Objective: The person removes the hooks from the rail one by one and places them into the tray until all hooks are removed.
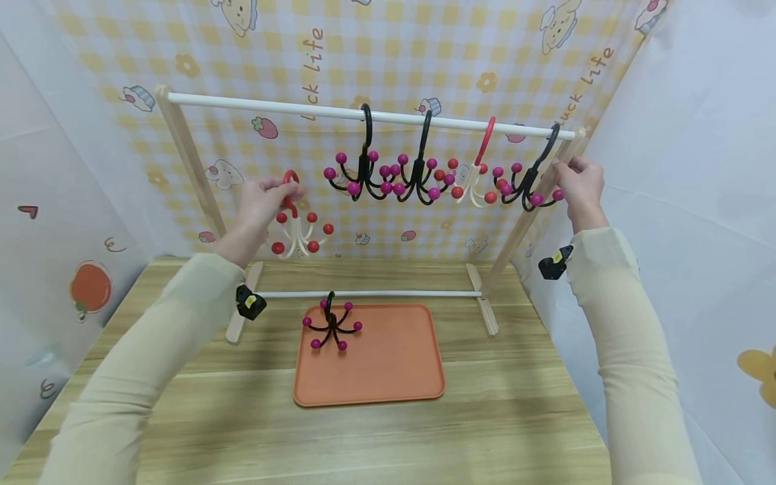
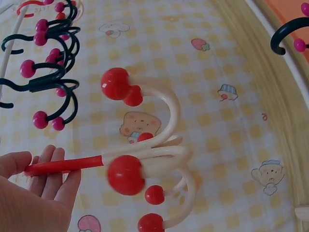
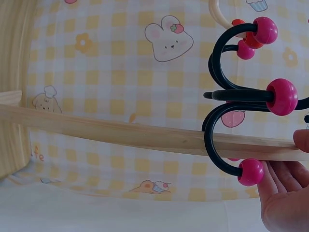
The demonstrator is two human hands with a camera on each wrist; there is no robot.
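Red-hooked, cream-armed hanger [image 1: 296,232] tipped with red balls [image 2: 126,175], pinched by its hook [image 2: 87,163] in the left hand [image 1: 262,202], below the white rail [image 1: 267,106].
To that hand's right, open space runs to the nearest black hanger [image 1: 364,168]; a wooden post [image 1: 190,158] stands left. The right hand [image 1: 583,182] grasps the other post [image 1: 518,236] near its top, beside the rightmost black hanger [image 1: 529,180]. Below and right of the left hand, an orange tray [image 1: 388,370] lies on the wood-grain table [image 1: 388,438]; yellow-checked cloth [image 1: 388,60] hangs beyond both hands.
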